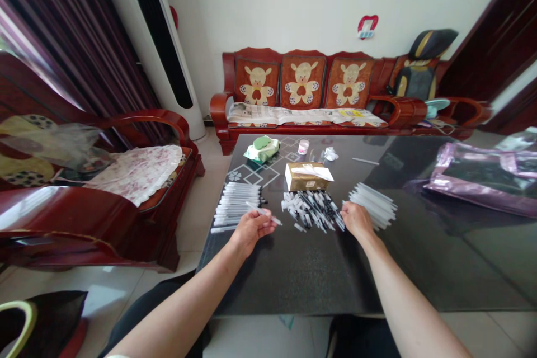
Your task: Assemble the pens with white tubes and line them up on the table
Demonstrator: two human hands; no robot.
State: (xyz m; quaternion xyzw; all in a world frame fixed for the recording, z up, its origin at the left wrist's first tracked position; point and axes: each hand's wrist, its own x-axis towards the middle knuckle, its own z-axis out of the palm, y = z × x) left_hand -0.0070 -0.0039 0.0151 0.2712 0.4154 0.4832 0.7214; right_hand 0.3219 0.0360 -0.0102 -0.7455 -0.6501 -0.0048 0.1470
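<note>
My left hand (250,230) grips a clear, slim pen barrel (274,219), tilted down to the right, above the table. Left of it lies a row of white pens (235,201), some with dark tips. My right hand (356,218) has its fingers pinched at the right edge of a heap of small black and clear pen parts (312,210) that look like caps. What those fingertips hold, if anything, is too small to tell. Just beyond the right hand, a stack of clear pen tubes (375,205) lies on the dark table (302,279), partly covered by that hand.
Behind the heap stands a gold tissue box (304,182). Farther back are a green wipes pack (262,148), a small jar (304,147), a crumpled tissue (331,154) and a single tube (364,161). A purple-edged clear bag (474,196) lies at the right.
</note>
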